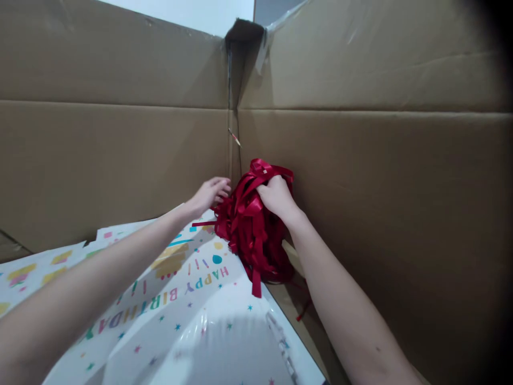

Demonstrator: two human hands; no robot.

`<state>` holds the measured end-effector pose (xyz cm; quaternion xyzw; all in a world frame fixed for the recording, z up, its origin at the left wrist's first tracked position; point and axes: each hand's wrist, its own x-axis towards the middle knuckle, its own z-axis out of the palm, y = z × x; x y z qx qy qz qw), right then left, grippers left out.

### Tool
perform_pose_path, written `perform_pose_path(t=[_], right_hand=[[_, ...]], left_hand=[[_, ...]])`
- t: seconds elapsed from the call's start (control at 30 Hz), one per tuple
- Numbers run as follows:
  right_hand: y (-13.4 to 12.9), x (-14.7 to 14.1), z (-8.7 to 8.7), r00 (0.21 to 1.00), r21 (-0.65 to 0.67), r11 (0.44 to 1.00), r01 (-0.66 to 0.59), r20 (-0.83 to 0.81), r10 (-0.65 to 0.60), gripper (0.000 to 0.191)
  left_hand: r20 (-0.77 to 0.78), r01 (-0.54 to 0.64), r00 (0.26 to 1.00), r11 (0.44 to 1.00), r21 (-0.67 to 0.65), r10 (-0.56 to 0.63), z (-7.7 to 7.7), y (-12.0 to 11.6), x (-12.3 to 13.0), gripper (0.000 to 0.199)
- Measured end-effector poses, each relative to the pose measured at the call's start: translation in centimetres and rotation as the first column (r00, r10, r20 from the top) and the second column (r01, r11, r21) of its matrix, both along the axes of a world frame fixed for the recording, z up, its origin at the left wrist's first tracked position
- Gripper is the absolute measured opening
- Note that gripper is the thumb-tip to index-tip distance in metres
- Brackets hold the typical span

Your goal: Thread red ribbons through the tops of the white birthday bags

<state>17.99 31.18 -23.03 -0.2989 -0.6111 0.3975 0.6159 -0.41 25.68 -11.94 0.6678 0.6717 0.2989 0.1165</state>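
My right hand (276, 198): fingers curled into red ribbon (254, 230), gripping it. Left hand (212, 193): fingers loosely bent, part open, beside ribbon.

So it's basically plain brown cardboard all round me. One tall, flat wall (120, 149) runs behind my left hand (218, 191), and a second brown cardboard wall (380, 176) rises beyond my right hand (276, 193) and off to its right. They meet at an upright corner seam (234, 115) just past both hands, with a rough, dark folded cardboard flap (245, 31) on top. Straight level creases cross both walls above my hands. Way up past the left wall there's a bright, pale bluish-white surface (180, 13), while the lower right wall's pretty shadowy.
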Motion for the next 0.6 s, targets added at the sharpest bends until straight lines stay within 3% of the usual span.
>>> perform_pose_path(t=[0.1,0.23,0.43,0.6], right_hand=[[0.2,-2.9,-0.3,0.995,-0.030,0.999,-0.041,0.093,0.044,0.015],[-0.4,-5.6,-0.7,0.975,-0.058,0.995,-0.078,0.203,0.088,0.014],[-0.9,-6.6,-0.4,0.948,-0.061,0.995,-0.085,0.302,0.099,0.016],[-0.6,-6.4,-0.3,0.914,-0.063,0.996,-0.059,0.397,0.079,0.016]], left_hand=[[0.000,0.034,0.999,0.998,-0.053,-0.034,-2.5,-3.2,-0.2,0.046],[-0.083,-0.010,0.997,1.000,-0.005,0.010,-4.2,-4.6,-0.4,0.028],[-0.224,-0.030,0.973,0.996,0.084,0.048,-4.4,-4.9,-1.2,0.018],[-0.200,-0.057,0.977,0.996,0.071,0.070,-4.4,-4.9,-1.2,0.019]])
